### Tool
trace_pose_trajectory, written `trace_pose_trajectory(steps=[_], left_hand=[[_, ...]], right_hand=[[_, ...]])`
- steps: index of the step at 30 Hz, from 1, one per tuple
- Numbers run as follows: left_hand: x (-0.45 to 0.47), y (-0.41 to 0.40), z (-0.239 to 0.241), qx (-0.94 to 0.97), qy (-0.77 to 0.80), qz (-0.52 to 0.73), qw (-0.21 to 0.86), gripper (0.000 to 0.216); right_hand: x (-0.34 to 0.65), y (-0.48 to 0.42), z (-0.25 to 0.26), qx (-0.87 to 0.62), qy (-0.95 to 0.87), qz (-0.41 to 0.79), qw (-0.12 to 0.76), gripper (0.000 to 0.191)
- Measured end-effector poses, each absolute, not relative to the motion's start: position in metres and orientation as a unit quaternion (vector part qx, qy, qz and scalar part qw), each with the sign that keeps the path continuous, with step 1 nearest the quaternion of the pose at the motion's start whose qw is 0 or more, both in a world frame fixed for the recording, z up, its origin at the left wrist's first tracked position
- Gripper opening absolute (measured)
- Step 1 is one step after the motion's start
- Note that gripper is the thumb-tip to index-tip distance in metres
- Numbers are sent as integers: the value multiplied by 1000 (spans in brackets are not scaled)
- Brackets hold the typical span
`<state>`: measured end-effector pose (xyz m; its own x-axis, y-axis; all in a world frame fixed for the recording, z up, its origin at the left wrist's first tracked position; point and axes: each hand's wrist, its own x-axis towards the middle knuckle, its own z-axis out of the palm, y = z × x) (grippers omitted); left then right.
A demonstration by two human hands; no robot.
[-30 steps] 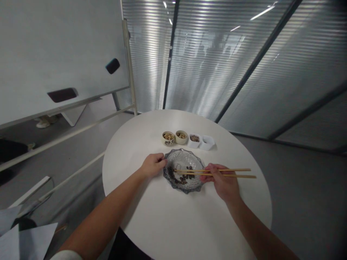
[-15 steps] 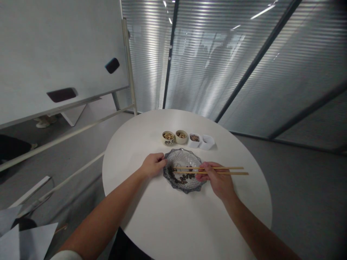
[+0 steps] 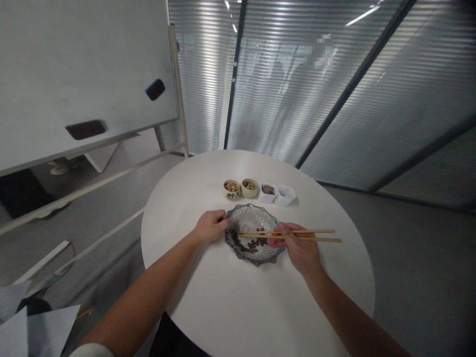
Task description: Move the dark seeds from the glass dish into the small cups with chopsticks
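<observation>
A scalloped glass dish (image 3: 250, 218) sits on the round white table (image 3: 230, 297), with dark beans gathered in its near half. My left hand (image 3: 210, 226) is curled against the dish's left rim, gripping it. My right hand (image 3: 295, 246) holds a pair of wooden chopsticks (image 3: 316, 235) that lie almost level. Their tips reach left over the beans inside the dish. Behind the dish stand two round cream cups (image 3: 232, 189) with pale nuts and two white square cups (image 3: 284, 195), one of them with dark bits.
A whiteboard on a stand (image 3: 85, 74) rises at the left, with its frame bars running low over the floor. Ribbed glass walls (image 3: 334, 89) close off the back. Papers (image 3: 37, 332) lie at the lower left corner. Grey floor surrounds the table.
My right hand slid the chopsticks a little to the left, so their tips reach further into the dish. My left hand stayed on the rim.
</observation>
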<state>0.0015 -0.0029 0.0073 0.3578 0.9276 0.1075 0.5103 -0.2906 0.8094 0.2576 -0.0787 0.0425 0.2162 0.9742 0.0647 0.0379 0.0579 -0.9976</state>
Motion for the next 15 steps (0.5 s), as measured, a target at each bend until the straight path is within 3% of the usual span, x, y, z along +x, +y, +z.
trace_pose_trajectory(steps=[7,15], left_hand=[[2,-2,4,742,483,303,352,26],[1,-2,4,739,481,301,362,28]], right_hand=[[258,-79,40,-539,-446,409,586,34],[312,-62,81,-483,-379,295,732,27]])
